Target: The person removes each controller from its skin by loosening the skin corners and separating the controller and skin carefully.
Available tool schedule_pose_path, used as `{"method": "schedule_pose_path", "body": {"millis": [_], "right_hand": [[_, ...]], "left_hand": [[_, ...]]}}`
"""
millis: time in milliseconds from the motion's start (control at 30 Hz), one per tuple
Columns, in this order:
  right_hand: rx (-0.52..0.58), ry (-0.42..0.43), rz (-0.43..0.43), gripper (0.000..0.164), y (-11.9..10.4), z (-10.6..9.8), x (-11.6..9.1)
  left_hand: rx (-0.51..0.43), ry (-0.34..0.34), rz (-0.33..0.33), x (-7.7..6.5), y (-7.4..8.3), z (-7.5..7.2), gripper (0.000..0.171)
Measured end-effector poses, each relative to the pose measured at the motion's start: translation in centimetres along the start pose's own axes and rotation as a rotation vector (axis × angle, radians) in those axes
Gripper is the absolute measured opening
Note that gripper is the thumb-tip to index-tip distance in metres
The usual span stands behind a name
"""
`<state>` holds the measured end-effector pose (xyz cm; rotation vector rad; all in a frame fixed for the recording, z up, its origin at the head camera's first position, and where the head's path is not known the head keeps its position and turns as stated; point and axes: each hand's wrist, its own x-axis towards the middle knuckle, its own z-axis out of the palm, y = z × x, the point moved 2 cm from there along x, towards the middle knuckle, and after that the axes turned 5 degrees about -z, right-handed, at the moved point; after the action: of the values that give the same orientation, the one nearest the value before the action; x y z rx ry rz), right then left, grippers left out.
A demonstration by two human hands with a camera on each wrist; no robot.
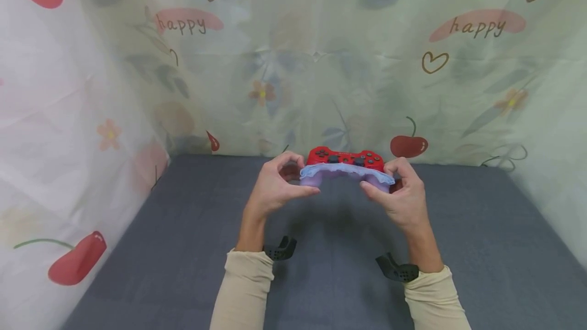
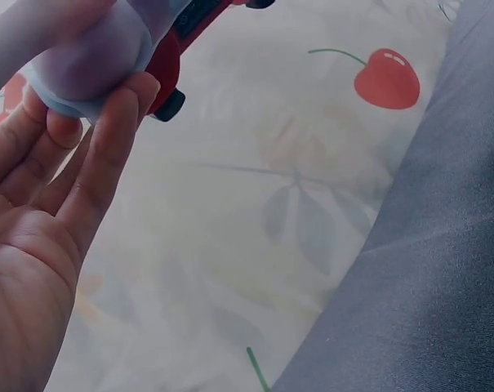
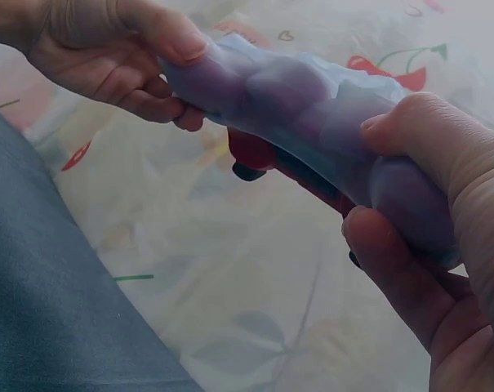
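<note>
A red game controller (image 1: 346,156) is held up over the table, its buttons and sticks facing me. A thin, translucent bluish-purple silicone cover (image 1: 347,168) wraps its lower part and handle grips, with a wavy edge across the front; the upper red part is bare. My left hand (image 1: 275,183) pinches the covered left grip between thumb and fingers. On the other side my right hand (image 1: 405,193) grips the covered right end the same way. In the right wrist view the stretched cover (image 3: 287,90) spans both grips, and red casing (image 3: 251,151) shows below its edge.
A dark grey cloth (image 1: 339,279) covers the table under the forearms. Patterned fabric (image 1: 312,65) with cherries and "happy" lettering hangs behind and at both sides. Each wrist wears a black strap mount (image 1: 281,248).
</note>
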<state>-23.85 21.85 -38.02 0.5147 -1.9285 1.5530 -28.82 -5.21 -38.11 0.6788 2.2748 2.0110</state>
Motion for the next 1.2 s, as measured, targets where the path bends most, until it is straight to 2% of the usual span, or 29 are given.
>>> {"method": "schedule_pose_path", "body": {"millis": [133, 233, 333, 467, 633, 767, 933, 1067, 1200], "right_hand": [[-0.007, -0.002, 0.000, 0.038, 0.2, -0.2, 0.1], [-0.050, -0.010, 0.020, 0.042, 0.3, -0.2, 0.1], [-0.077, -0.016, 0.052, 0.050, 0.1, 0.0, 0.2], [-0.075, -0.019, 0.095, 0.064, 0.1, 0.2, 0.4], [-0.073, -0.101, 0.093, 0.077, 0.2, 0.2, 0.4], [-0.045, -0.148, 0.113, 0.073, 0.5, 0.1, 0.4], [-0.062, -0.166, 0.202, 0.063, 1.0, 0.1, 0.1], [-0.069, -0.202, 0.300, 0.063, 1.5, 0.1, -0.2], [-0.052, -0.244, 0.342, 0.064, 2.0, 0.1, -0.5]], "left_hand": [[-0.004, 0.001, 0.018, 0.2, -0.1, 0.3, 0.043], [-0.014, 0.027, 0.045, 0.4, -0.1, 0.5, 0.044], [-0.040, 0.058, 0.064, 0.6, -0.1, 0.7, 0.047], [-0.090, 0.101, 0.054, 0.6, -0.1, 0.8, 0.060], [-0.110, 0.133, 0.044, 0.8, -0.4, 0.8, 0.069], [-0.096, 0.152, 0.039, 0.7, -0.6, 0.5, 0.063], [-0.020, 0.165, -0.046, 0.5, -1.0, -0.1, 0.055], [0.001, 0.128, -0.128, 0.5, -1.4, -0.4, 0.054], [-0.003, 0.079, -0.162, 0.5, -1.7, -0.5, 0.051]]}}
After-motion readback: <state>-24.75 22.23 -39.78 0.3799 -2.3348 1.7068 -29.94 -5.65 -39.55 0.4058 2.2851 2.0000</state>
